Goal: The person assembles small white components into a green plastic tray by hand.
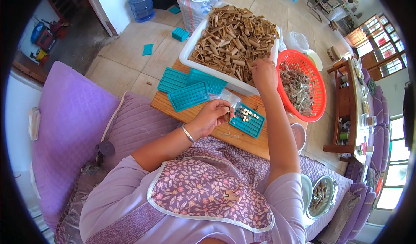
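My left hand (pixel 212 116) is closed on a small brown trough-shaped piece (pixel 227 114), held above the bench just left of a teal tray. That teal tray (pixel 255 129) has dimples and carries several small round whitish pieces (pixel 246 115). At the right edge of a white bin (pixel 242 87), my right hand (pixel 264 74) reaches down with bent fingers among the brown pieces (pixel 232 40) heaped inside. Its fingertips are partly hidden, so whatever they grip cannot be made out.
More teal trays (pixel 188 96) lie on the wooden bench (pixel 169 105) at left. A red basket (pixel 321 88) of clear plastic bits stands right of the bin. Purple cushions (pixel 78 144) flank my left, and a bowl (pixel 320 196) sits at lower right. A water jug (pixel 141 6) stands farther back.
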Tool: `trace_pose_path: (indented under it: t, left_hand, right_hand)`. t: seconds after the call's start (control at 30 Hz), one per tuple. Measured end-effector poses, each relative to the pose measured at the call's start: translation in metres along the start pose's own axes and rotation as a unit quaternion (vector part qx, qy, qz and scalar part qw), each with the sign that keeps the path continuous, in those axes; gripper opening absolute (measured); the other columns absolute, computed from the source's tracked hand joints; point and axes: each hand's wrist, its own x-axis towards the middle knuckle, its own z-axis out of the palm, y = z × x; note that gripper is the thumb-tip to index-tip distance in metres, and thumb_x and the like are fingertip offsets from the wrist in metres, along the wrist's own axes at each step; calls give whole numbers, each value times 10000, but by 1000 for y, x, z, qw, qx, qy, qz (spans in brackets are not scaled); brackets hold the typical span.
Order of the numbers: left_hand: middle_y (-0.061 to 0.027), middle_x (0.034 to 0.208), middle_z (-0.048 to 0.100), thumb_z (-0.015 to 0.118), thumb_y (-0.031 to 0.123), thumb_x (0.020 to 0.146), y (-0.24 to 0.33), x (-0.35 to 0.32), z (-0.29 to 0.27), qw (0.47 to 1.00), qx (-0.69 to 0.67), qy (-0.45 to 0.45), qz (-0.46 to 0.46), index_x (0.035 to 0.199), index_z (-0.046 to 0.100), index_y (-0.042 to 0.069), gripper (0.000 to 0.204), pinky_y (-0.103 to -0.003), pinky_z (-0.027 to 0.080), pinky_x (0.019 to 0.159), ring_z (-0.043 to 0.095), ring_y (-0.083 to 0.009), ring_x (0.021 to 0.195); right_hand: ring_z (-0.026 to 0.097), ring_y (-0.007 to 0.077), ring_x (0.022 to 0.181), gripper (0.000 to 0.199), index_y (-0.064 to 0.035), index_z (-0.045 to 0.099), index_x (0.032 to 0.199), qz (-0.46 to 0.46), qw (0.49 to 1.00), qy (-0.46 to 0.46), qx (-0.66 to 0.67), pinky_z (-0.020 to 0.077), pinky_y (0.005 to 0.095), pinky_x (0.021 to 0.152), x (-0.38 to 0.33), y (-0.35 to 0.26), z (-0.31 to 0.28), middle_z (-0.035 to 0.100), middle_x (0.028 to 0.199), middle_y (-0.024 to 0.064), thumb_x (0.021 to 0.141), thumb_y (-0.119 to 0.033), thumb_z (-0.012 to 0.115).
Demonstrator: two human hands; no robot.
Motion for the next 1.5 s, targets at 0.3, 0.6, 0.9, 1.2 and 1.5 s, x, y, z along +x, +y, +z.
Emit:
trace_pose_path:
  t: [0.3,0.6,0.9,1.2,1.5]
  left_hand:
    - [-100,1120,622,530,116,953,25,1,8,999,-27,16,30,1140,510,60,196,-317,510,854,619,-187,1006]
    - [-87,1091,641,562,126,943,12,21,25,999,-4,-2,39,1120,522,75,189,-319,521,843,632,-172,976]
    - [-93,1051,650,572,72,927,-22,31,49,998,36,-23,37,1069,518,70,152,-316,540,841,642,-162,949]
    - [-58,1017,628,593,77,917,-27,27,64,998,58,-19,8,1045,527,81,144,-311,535,832,622,-147,953]
    - [-17,970,589,617,96,909,-28,23,58,996,80,-32,-7,1012,546,91,125,-295,531,790,592,-116,888]
  right_hand:
    - [642,339,814,210,-1,657,778,30,998,46,35,512,435,760,22,22,42,661,861,187,822,-200,612]
    - [667,184,772,127,24,541,976,238,788,13,567,530,271,615,-102,-21,-29,648,861,107,870,-30,588]
    - [653,133,804,189,49,595,1038,304,802,20,513,535,242,696,-181,-3,-14,655,897,79,854,14,614]
    - [574,112,838,142,-14,640,958,141,886,193,397,495,226,713,-187,0,-11,550,966,58,820,16,660]
    - [575,146,843,89,3,657,852,185,872,100,441,492,250,747,-183,-7,-24,555,963,70,771,12,695]
